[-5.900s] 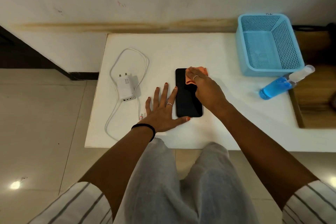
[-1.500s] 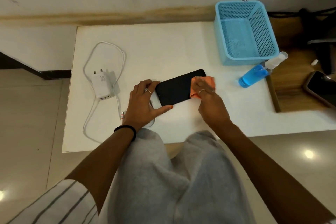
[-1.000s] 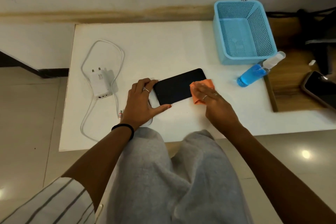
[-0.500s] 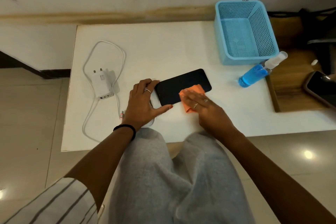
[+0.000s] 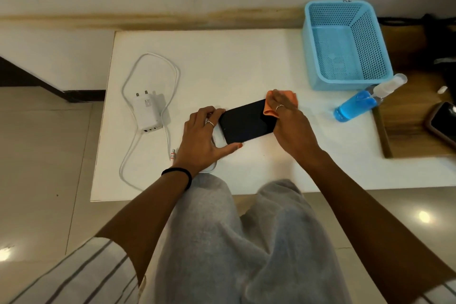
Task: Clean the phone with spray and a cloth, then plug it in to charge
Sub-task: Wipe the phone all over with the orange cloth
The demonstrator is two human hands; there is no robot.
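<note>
Now, change: your cloth (image 5: 281, 102) slid from the middle of the phone (image 5: 246, 122) to its far end, so wiping goes on.
Fingers: your right hand (image 5: 290, 123) presses the cloth; your left hand (image 5: 202, 136) grips the phone's near end.
Phone: flat on the surface (image 5: 234, 61).
Around: charger (image 5: 147, 113), spray bottle (image 5: 357, 103), basket (image 5: 345, 44), all apart.
</note>
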